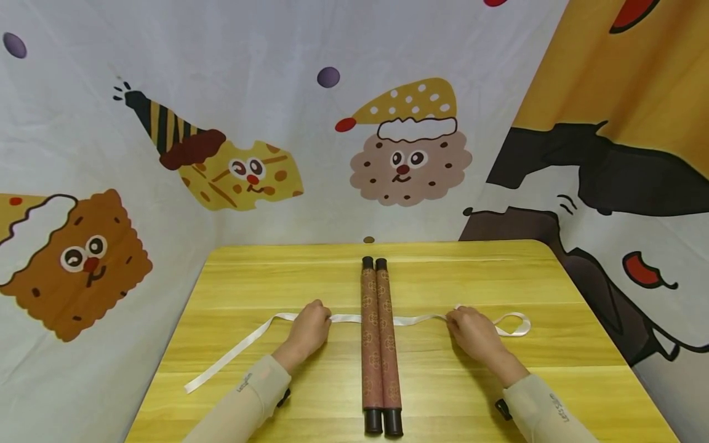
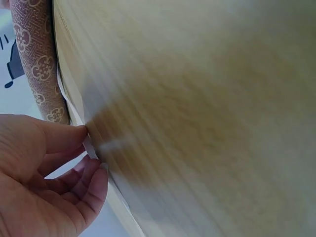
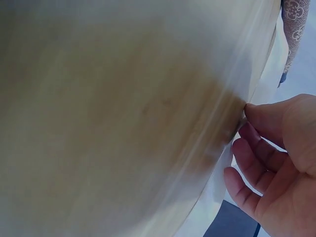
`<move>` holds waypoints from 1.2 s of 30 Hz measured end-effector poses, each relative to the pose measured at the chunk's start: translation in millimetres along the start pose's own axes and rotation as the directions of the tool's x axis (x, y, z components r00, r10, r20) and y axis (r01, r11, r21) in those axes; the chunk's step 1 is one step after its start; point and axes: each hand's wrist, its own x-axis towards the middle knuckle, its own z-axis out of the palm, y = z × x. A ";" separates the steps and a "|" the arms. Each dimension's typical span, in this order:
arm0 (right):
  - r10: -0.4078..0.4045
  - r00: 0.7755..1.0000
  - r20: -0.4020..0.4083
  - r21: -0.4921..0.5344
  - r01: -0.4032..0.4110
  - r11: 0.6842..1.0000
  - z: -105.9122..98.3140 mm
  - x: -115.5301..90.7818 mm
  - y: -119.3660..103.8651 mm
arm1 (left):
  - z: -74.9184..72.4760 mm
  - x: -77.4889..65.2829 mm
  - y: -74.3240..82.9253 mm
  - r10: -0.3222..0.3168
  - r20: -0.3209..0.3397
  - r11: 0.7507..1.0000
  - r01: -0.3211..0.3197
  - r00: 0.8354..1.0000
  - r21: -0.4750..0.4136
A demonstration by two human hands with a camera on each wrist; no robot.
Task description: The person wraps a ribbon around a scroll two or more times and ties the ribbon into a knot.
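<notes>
Two rolled scrolls lie side by side lengthwise on the table, covered in patterned reddish-brown cloth with dark end knobs: the left scroll (image 1: 370, 344) and the right scroll (image 1: 388, 344). A white ribbon (image 1: 412, 320) passes crosswise beneath both, its middle hidden by them. Left of the scrolls, my left hand (image 1: 310, 326) pinches the ribbon between thumb and fingers. On the other side, my right hand (image 1: 475, 331) pinches it too. The ribbon's left tail stretches toward the near left, while its right end curls in a loop past my right hand. Part of a scroll (image 2: 42, 64) shows in the left wrist view.
The yellow wood-grain table (image 1: 266, 277) has rounded far corners. Behind it hangs a white cloth backdrop (image 1: 310, 215) printed with cartoon biscuits and cheese, with an orange and black part at the right.
</notes>
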 end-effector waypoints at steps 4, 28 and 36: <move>0.002 1.000 0.007 -0.001 -0.002 1.000 -0.8 -0.5 -1.1 | -0.1 0.1 1.2 0.007 -0.006 1.000 -0.007 1.000 0.005; 0.058 0.998 0.001 0.026 -0.058 0.998 5.2 8.4 -12.9 | 6.1 2.3 13.1 0.007 0.034 1.000 -0.006 0.999 -0.028; 0.095 0.995 0.037 -0.002 -0.095 0.995 6.0 13.4 -17.7 | 5.2 3.3 14.7 0.024 0.032 1.000 -0.024 0.999 -0.008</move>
